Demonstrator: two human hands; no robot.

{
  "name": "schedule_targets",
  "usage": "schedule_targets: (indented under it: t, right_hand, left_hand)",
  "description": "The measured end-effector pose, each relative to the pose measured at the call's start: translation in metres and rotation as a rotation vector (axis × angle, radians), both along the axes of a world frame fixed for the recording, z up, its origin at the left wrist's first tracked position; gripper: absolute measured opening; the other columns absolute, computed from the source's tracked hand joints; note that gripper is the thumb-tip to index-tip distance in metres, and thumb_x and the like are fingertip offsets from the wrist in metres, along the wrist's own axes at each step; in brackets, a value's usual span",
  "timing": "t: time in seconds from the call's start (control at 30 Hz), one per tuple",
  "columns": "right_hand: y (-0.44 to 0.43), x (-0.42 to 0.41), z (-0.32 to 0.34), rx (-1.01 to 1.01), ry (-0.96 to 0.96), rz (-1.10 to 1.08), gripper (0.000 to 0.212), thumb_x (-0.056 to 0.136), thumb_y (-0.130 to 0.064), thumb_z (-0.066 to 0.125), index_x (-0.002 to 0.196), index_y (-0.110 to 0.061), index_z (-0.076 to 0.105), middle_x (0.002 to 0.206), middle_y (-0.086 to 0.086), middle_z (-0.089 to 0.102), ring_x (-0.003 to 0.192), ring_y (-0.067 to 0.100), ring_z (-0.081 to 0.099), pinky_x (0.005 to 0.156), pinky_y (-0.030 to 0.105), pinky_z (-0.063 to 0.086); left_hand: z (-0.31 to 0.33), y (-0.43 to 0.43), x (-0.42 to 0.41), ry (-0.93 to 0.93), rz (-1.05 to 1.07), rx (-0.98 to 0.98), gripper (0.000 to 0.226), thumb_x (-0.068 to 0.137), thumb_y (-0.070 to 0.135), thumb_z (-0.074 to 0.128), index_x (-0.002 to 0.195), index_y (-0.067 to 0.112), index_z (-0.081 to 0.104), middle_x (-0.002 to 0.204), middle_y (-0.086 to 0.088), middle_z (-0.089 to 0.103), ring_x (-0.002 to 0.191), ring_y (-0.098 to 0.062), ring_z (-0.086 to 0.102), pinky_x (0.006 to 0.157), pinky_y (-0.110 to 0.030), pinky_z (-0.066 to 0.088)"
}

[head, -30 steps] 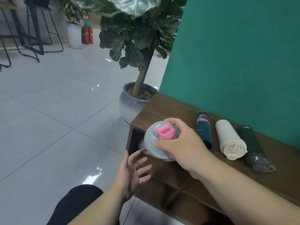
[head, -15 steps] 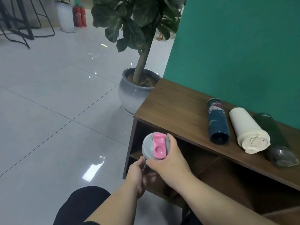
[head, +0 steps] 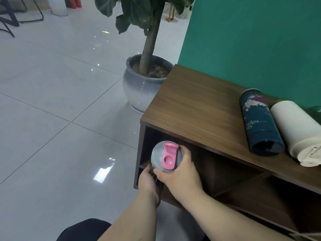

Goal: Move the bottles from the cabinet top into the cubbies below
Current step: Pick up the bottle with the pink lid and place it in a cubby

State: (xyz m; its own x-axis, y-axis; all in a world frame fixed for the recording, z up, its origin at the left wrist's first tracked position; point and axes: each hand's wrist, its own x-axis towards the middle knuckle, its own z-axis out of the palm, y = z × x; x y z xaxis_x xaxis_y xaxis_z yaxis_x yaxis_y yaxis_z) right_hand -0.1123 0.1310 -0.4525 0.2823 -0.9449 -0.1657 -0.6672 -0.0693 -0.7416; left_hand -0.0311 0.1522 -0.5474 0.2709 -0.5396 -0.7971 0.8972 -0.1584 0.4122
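A bottle with a grey lid and pink flip cap is held in front of the leftmost upper cubby of the brown wooden cabinet. My right hand grips it just below the lid. My left hand holds its lower body, which is mostly hidden. On the cabinet top lie a dark blue patterned bottle and a cream bottle, side by side. A sliver of a dark green bottle shows at the right edge.
A large potted plant in a grey ceramic pot stands on the floor just left of the cabinet. A teal wall backs the cabinet. Glossy tiled floor spreads to the left; black chair legs are far off.
The bottle has come down off the cabinet top to the level of the upper left cubby. My left hand has closed on its lower body. The view has shifted down and right.
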Motion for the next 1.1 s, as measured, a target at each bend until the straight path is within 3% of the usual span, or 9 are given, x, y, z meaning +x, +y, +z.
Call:
schedule_targets:
  t: [0.07,0.17,0.4,0.57,0.8,0.97,1.0,1.1]
  right_hand:
    - [-0.006,0.002,-0.004,-0.013,0.009,-0.008,0.110,0.050,-0.046,0.092,0.140,-0.032,0.031,0.127,-0.002,0.059,0.110,0.019,0.064,0.090,0.039,0.057]
    - [-0.013,0.007,-0.008,-0.024,-0.004,-0.028,0.107,0.052,-0.043,0.092,0.139,-0.027,0.033,0.128,0.002,0.060,0.111,0.023,0.064,0.092,0.039,0.055]
    - [-0.028,0.019,-0.019,-0.013,-0.054,-0.046,0.101,0.056,-0.038,0.093,0.138,-0.019,0.037,0.131,0.006,0.055,0.121,0.023,0.057,0.100,0.030,0.047]
    - [-0.035,0.022,-0.025,0.021,-0.077,-0.048,0.098,0.056,-0.035,0.092,0.137,-0.024,0.037,0.130,0.002,0.055,0.120,0.019,0.057,0.092,0.023,0.044]
    - [-0.041,0.027,-0.029,0.063,-0.038,-0.036,0.099,0.056,-0.036,0.092,0.137,-0.025,0.036,0.132,0.004,0.055,0.117,0.022,0.060,0.095,0.034,0.053]
    - [-0.050,0.029,-0.027,0.047,0.031,-0.035,0.100,0.057,-0.043,0.090,0.140,-0.019,0.039,0.139,0.004,0.055,0.124,0.023,0.057,0.099,0.032,0.048]
    - [-0.051,0.029,-0.026,0.045,0.053,-0.033,0.100,0.057,-0.047,0.089,0.139,-0.018,0.040,0.139,0.004,0.056,0.124,0.023,0.058,0.100,0.033,0.049]
    - [-0.054,0.029,-0.025,0.037,0.126,-0.013,0.101,0.055,-0.055,0.086,0.138,-0.018,0.041,0.138,0.005,0.057,0.123,0.025,0.058,0.099,0.036,0.050]
  left_hand:
    - [-0.003,-0.004,0.000,0.044,0.070,-0.017,0.049,0.100,0.039,0.050,0.131,0.008,0.071,0.128,-0.022,0.075,0.120,-0.039,0.070,0.105,-0.055,0.055]
    - [-0.007,-0.008,0.002,0.102,0.149,-0.074,0.055,0.103,0.045,0.049,0.134,0.004,0.066,0.134,-0.022,0.071,0.128,-0.037,0.066,0.118,-0.051,0.045]
    - [-0.015,-0.018,0.005,0.149,0.194,-0.113,0.057,0.105,0.049,0.043,0.136,0.006,0.064,0.136,-0.018,0.070,0.131,-0.034,0.063,0.122,-0.050,0.039]
    - [-0.021,-0.021,0.005,0.172,0.196,-0.110,0.063,0.104,0.053,0.041,0.146,0.009,0.057,0.140,-0.017,0.068,0.133,-0.034,0.062,0.123,-0.049,0.038]
    - [-0.028,-0.026,0.003,0.229,0.214,-0.195,0.077,0.101,0.066,0.039,0.148,0.008,0.055,0.143,-0.019,0.065,0.139,-0.034,0.057,0.124,-0.048,0.036]
    - [-0.022,-0.027,0.001,0.197,0.216,-0.160,0.071,0.104,0.063,0.034,0.152,0.012,0.047,0.114,-0.010,0.066,0.140,-0.032,0.052,0.127,-0.046,0.030]
    - [-0.020,-0.026,0.001,0.186,0.201,-0.162,0.073,0.105,0.063,0.032,0.155,0.011,0.044,0.117,-0.010,0.067,0.142,-0.031,0.050,0.128,-0.044,0.028]
    - [-0.020,-0.024,0.002,0.151,0.150,-0.162,0.081,0.104,0.066,0.030,0.161,0.008,0.037,0.156,-0.015,0.053,0.154,-0.029,0.037,0.131,-0.043,0.021]
